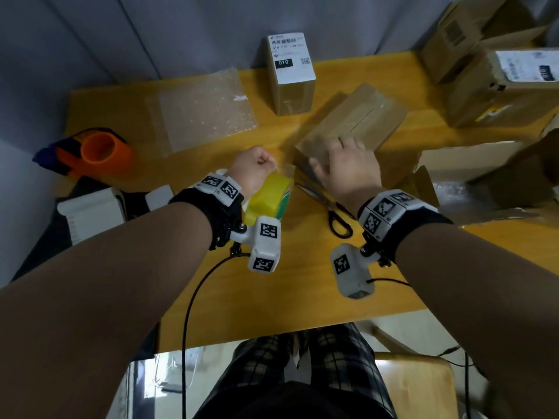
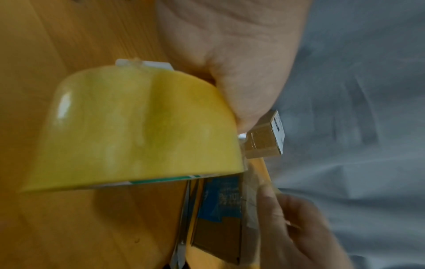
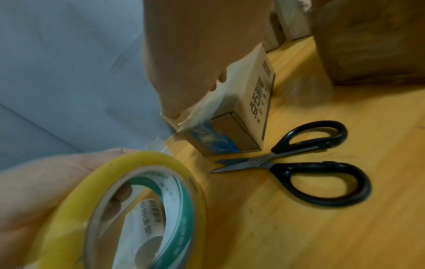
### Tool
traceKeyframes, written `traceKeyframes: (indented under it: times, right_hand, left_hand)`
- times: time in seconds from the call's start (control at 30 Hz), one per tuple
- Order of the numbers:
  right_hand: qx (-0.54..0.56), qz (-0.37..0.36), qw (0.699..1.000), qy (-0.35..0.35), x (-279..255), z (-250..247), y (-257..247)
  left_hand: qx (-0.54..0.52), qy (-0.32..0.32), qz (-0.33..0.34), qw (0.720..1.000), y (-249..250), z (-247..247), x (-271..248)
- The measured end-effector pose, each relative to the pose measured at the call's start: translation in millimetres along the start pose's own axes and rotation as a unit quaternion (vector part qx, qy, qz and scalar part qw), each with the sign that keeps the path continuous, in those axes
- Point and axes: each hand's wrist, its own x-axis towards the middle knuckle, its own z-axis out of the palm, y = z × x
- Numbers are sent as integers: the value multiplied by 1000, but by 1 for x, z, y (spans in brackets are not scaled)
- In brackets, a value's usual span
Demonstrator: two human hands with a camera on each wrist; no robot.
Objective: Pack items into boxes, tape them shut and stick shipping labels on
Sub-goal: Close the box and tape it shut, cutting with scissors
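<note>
Taping step: the left hand [image 1: 252,167] grips the tape roll [image 1: 269,196], its strip stretched to the box [image 1: 351,122]; the right hand [image 1: 348,167] lies spread on it. Next comes cutting with the scissors [image 1: 328,207], I judge

Most of the tape roll [image 1: 269,196] was hidden under the left hand [image 1: 252,167]; boxes [image 1: 499,80] at 2 o'clock got cut off.

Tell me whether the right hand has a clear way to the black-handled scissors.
Probably yes. The black-handled scissors lie bare on the wooden table, just beside the right hand, which presses on the brown cardboard box; it must let go first.
</note>
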Motion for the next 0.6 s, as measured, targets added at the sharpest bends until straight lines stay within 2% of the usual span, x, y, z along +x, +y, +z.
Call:
traceKeyframes:
  times: [0.1,0.17,0.37,0.5,0.57,0.6]
  right_hand:
    - [-46,26,994,-96,22,25,4]
    - [-92,43,987,-127,31,42,6]
    - [-94,52,993,-43,36,63,1]
    - [-98,47,992,-61,35,63,1]
    - [-51,38,996,-55,32,50,4]
    - [0,32,999,-24,31,42,5]
  left_hand:
    - [4,-6,8,1000,3,2,8]
    - [1,-8,5,1000,3,3,12]
    - [-5,-22,-5,1000,2,9,20]
    - [-24,-20,2,1000,0,7,16]
    - [-25,-31,13,999,-2,6,12]
    - [-24,-37,18,999,-2,6,11]
